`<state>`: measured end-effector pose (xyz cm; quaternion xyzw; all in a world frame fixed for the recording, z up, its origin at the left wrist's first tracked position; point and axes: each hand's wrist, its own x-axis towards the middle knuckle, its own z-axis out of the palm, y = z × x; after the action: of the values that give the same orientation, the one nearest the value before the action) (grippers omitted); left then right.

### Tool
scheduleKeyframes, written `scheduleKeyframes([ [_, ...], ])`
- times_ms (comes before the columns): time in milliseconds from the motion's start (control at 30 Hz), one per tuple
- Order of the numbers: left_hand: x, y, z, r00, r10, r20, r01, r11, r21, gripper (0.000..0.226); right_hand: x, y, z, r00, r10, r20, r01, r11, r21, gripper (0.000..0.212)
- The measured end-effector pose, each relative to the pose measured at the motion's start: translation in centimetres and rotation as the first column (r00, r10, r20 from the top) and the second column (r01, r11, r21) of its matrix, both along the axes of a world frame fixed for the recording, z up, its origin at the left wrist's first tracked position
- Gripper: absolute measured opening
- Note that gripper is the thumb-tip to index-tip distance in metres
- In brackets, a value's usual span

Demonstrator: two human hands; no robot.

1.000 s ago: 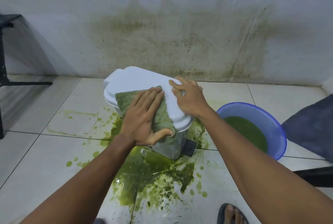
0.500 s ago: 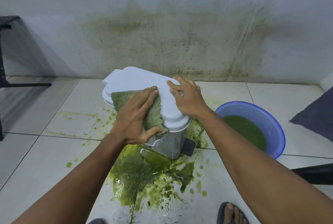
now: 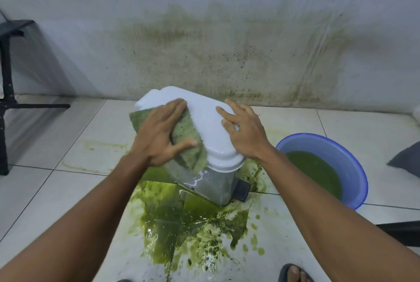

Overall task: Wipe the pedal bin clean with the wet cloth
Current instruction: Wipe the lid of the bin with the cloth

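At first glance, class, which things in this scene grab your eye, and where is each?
The bright green spill spreads across the white tiles in front of the pedal bin. On its white lid, the left hand presses a green-stained cloth while the right hand rests beside it. A blue basin of green liquid sits to the right.

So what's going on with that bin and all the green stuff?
A person is wiping the pedal bin. The left hand presses a wet green cloth flat on its white lid, and the right hand rests on the lid to steady it. The bin stands in a green puddle on the floor tiles, with a blue basin of green water beside it.
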<state>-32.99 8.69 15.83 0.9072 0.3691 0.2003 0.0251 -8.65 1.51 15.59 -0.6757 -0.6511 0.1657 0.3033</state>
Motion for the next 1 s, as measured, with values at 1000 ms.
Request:
scheduleKeyframes([
  [1000, -0.4, -3.7, 1.8, 0.966, -0.029, -0.257, 0.019, 0.999, -0.041, 0.078, 6.0, 0.6, 3.3, 0.977, 0.098, -0.189, -0.139, 0.966, -0.219, 0.069],
])
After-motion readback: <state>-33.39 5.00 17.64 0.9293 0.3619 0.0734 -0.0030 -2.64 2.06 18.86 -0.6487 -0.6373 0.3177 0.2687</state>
